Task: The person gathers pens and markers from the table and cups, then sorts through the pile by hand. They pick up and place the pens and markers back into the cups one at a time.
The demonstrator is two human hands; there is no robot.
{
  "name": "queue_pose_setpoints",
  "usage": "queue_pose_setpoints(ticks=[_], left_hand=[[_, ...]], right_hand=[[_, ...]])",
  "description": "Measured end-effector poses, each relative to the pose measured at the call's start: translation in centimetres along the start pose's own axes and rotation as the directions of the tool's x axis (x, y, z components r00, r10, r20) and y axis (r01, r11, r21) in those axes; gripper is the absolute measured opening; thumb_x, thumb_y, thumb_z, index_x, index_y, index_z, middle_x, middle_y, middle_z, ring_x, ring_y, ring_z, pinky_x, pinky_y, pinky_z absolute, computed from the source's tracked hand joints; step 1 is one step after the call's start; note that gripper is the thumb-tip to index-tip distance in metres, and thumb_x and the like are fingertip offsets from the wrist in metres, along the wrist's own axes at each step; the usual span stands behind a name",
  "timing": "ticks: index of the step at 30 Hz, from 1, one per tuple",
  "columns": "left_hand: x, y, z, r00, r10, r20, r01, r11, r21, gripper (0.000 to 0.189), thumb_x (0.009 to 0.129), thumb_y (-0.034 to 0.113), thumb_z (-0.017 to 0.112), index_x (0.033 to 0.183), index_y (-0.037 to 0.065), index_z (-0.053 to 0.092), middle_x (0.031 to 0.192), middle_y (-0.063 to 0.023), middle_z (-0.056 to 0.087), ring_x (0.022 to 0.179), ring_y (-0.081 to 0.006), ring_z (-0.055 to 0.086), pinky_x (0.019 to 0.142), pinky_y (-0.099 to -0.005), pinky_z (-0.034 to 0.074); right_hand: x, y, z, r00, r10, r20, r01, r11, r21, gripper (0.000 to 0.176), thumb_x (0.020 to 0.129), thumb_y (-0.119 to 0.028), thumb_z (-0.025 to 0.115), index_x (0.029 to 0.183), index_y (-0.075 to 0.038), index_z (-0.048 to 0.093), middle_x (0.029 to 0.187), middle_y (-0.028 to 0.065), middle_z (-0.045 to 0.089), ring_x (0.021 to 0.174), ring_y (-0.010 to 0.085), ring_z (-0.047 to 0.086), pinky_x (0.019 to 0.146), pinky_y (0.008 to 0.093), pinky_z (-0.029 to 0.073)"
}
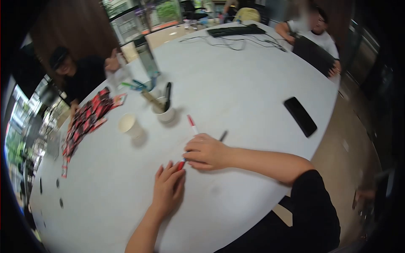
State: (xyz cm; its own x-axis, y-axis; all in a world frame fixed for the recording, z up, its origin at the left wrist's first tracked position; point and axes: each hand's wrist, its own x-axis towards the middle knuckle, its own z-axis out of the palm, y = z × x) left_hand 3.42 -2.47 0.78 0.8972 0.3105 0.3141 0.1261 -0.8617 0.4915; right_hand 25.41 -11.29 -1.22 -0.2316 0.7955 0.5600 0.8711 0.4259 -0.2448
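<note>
My left hand (168, 185) rests low over the white table, fingers curled round a red-ended marker (181, 165). Touching the same spot, my right hand (207, 152) has its fingers bent and closed, and its palm is hidden. A red-and-white marker (192, 122) sticks out beyond my right knuckles. Behind that hand, the end of a dark pen (223, 135) shows. How far my right fingers grip these pens is hidden. Ahead stand an empty-looking paper cup (130, 125) and a white cup (163, 114) with dark markers and a brownish strip in it.
Red packets (90, 116) lie in a pile at the left. A tall bottle (146, 57) and a cup of coloured pens (145, 86) stand farther back. A phone (300, 117) lies at the right, a keyboard (236, 30) at the far edge. Two people sit across the table (236, 97).
</note>
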Motion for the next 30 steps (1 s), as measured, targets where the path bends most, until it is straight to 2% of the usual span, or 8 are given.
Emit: queue_pose_setpoints(ticks=[1, 11, 17, 20, 23, 26, 30], left_hand=[[0.1, 0.3, -0.3, 1.000, -0.010, 0.001, 0.010, 0.999, -0.037, 0.023, 0.086, 0.004, 0.061, 0.110, 0.006, 0.062, 0.127, -0.0115, 0.058, 0.127, -0.0336, 0.047, 0.108, -0.0478, 0.027], [-0.7, 0.0, -0.2, 0.999, 0.029, -0.024, -0.030, 0.997, -0.071, 0.020, 0.089, 0.011, 0.059, 0.109, 0.008, 0.058, 0.127, -0.0125, 0.054, 0.130, -0.0351, 0.043, 0.109, -0.0496, 0.026], [-0.8, -0.1, -0.1, 0.999, 0.008, -0.045, -0.010, 0.999, -0.036, 0.025, 0.088, 0.013, 0.061, 0.111, 0.007, 0.057, 0.127, -0.0128, 0.053, 0.128, -0.0351, 0.043, 0.108, -0.0507, 0.026], [-0.8, 0.1, -0.2, 0.988, -0.069, -0.136, 0.070, 0.998, 0.003, 0.029, 0.087, 0.019, 0.062, 0.113, 0.007, 0.056, 0.128, -0.0154, 0.050, 0.130, -0.0378, 0.040, 0.107, -0.0538, 0.025], [-0.8, -0.1, 0.0, 0.969, -0.168, -0.179, 0.181, 0.982, 0.062, 0.033, 0.088, 0.026, 0.062, 0.114, 0.007, 0.055, 0.132, -0.0181, 0.046, 0.132, -0.0405, 0.035, 0.107, -0.0566, 0.021], [-1.0, -0.3, 0.0, 0.978, -0.170, -0.120, 0.183, 0.977, 0.110, 0.033, 0.089, 0.028, 0.060, 0.114, 0.008, 0.054, 0.135, -0.0188, 0.043, 0.134, -0.0418, 0.031, 0.107, -0.0577, 0.018], [-0.9, -0.6, 0.1, 0.976, -0.181, -0.120, 0.192, 0.977, 0.089, 0.027, 0.090, 0.026, 0.058, 0.110, 0.008, 0.053, 0.133, -0.0191, 0.044, 0.134, -0.0408, 0.032, 0.107, -0.0569, 0.017]], right_hand=[[0.0, -0.1, -0.2, 1.000, 0.000, -0.013, 0.000, 1.000, 0.020, 0.027, 0.079, -0.020, 0.068, 0.103, -0.010, 0.062, 0.106, 0.0078, 0.059, 0.103, 0.0257, 0.056, 0.091, 0.0415, 0.040], [1.0, -1.4, -1.2, 1.000, 0.023, 0.010, -0.023, 1.000, -0.010, 0.022, 0.080, -0.018, 0.068, 0.100, -0.008, 0.065, 0.104, 0.0071, 0.061, 0.101, 0.0245, 0.057, 0.094, 0.0414, 0.039], [0.9, -1.5, -1.1, 0.994, 0.056, -0.089, -0.061, 0.997, -0.048, 0.023, 0.080, -0.019, 0.069, 0.100, -0.008, 0.065, 0.106, 0.0086, 0.060, 0.104, 0.0242, 0.057, 0.097, 0.0423, 0.037], [0.4, -1.0, -0.8, 0.983, 0.133, -0.127, -0.144, 0.986, -0.083, 0.027, 0.081, -0.024, 0.069, 0.102, -0.008, 0.065, 0.107, 0.0105, 0.060, 0.107, 0.0273, 0.055, 0.101, 0.0474, 0.032], [1.0, -1.7, -1.5, 0.949, 0.239, -0.205, -0.295, 0.902, -0.316, 0.033, 0.082, -0.031, 0.067, 0.105, -0.008, 0.065, 0.113, 0.0139, 0.059, 0.113, 0.0334, 0.053, 0.104, 0.0546, 0.026], [0.3, -0.7, -0.5, 0.912, 0.372, -0.174, -0.410, 0.852, -0.326, 0.038, 0.082, -0.036, 0.065, 0.108, -0.008, 0.065, 0.119, 0.0170, 0.058, 0.118, 0.0393, 0.049, 0.104, 0.0594, 0.022], [0.1, -0.2, -0.6, 0.918, 0.390, -0.068, -0.396, 0.900, -0.184, 0.037, 0.081, -0.033, 0.066, 0.109, -0.009, 0.066, 0.123, 0.0173, 0.057, 0.120, 0.0400, 0.048, 0.105, 0.0597, 0.021]])
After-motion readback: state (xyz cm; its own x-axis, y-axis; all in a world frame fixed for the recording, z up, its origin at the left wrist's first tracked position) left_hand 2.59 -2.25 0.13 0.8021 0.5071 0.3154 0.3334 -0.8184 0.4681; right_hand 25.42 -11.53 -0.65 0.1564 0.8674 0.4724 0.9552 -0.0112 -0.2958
